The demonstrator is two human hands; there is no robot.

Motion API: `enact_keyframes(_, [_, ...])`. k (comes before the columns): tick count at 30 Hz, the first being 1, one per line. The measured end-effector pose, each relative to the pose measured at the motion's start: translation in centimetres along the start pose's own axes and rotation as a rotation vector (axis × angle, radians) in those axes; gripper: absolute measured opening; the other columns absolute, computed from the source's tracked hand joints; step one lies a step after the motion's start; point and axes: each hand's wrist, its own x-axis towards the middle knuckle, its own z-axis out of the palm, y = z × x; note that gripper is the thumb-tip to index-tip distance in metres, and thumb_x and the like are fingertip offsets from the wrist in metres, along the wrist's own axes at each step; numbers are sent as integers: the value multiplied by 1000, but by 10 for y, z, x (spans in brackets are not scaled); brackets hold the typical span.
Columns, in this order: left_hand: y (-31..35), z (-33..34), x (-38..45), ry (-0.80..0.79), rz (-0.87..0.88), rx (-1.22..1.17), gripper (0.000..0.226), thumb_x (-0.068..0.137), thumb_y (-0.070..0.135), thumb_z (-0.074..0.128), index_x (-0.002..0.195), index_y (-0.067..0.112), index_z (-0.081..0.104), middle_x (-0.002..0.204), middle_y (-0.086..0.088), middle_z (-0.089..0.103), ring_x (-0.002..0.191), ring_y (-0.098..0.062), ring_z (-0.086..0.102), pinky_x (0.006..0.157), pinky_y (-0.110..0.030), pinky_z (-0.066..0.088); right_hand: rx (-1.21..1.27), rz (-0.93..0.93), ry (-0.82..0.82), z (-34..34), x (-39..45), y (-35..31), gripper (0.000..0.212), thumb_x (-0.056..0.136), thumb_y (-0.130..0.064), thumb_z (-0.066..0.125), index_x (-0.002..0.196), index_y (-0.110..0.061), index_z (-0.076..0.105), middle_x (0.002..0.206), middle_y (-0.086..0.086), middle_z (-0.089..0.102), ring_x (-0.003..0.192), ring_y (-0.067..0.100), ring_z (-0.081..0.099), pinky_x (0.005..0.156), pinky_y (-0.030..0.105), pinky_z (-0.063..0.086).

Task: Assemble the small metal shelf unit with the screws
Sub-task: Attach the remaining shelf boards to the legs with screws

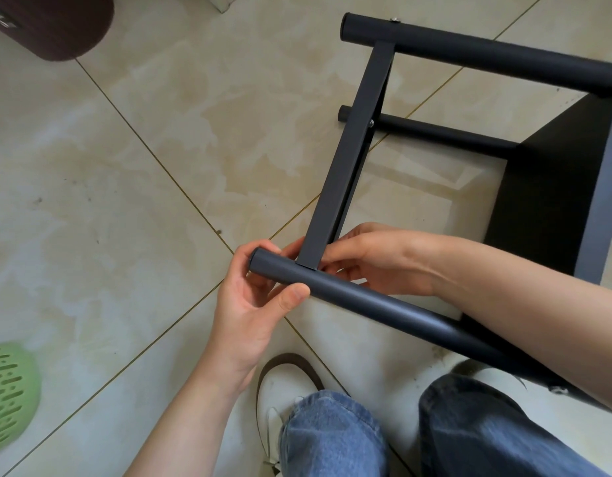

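The dark grey metal shelf unit (345, 156) lies on its side on the tiled floor. Its near round leg tube (366, 301) runs from centre to lower right. A flat crossbar meets this tube near its end. My left hand (249, 304) grips the tube's end, thumb on top and fingers behind it. My right hand (376, 259) reaches in from the right and pinches at the joint behind the crossbar; what its fingertips hold is hidden. A screw head (371, 123) shows at the crossbar's middle, another (395, 18) on the far tube.
The black shelf panel (552, 187) stands at the right. A green perforated basket (8, 397) lies at the lower left, a dark brown round object (57, 22) at the top left. My jeans-clad legs and white shoe (283, 390) are at the bottom.
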Motion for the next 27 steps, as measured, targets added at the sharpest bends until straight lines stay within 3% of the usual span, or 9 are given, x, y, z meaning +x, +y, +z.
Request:
enact_keyframes(5, [-1,-1,1,-4,2,3,48,69,14,79,109,22,54,116,0,73,106,-14,69,87,-19,52,21,-27,-27,-1,0,2,32,93,-21,64,121,-6,69,97,11,63,88,20,56,86,33,44])
enact_keyframes(9, [-2,0,1,4,1,2,50,68,15,79,110,21,53,116,0,73,107,-12,69,87,-19,52,41,-67,-24,1,2,4,32,96,-17,59,124,-3,66,130,26,59,102,24,56,99,39,44])
enact_keyframes(10, [-2,0,1,4,0,2,50,68,15,79,110,21,53,115,1,73,107,-11,69,87,-18,52,37,-66,-21,1,2,4,33,96,-18,60,124,-2,66,130,27,58,102,25,55,99,39,43])
enact_keyframes(13, [-1,0,1,6,-4,9,50,68,14,79,110,22,53,115,2,73,107,-11,69,87,-18,52,15,-40,-3,2,2,3,36,94,-21,63,124,-2,66,106,20,58,98,26,53,91,36,41])
enact_keyframes(16, [-2,0,1,12,-6,13,50,68,15,79,110,22,53,117,0,73,107,-12,69,86,-19,52,-21,-18,26,3,-1,-1,37,94,-20,64,123,2,65,95,15,55,90,25,51,85,35,40])
enact_keyframes(22, [-2,-2,1,10,-5,33,50,68,16,79,110,23,54,116,2,73,108,-10,68,85,-17,52,-111,-51,155,14,-4,-4,39,89,-28,70,115,2,70,83,10,57,68,15,50,64,26,43])
enact_keyframes(27, [-4,-2,2,11,0,36,52,67,17,80,111,22,53,113,2,74,112,-11,67,87,-17,51,-152,-103,215,17,-7,-1,35,90,-33,69,109,-4,73,87,12,64,77,17,54,69,28,45])
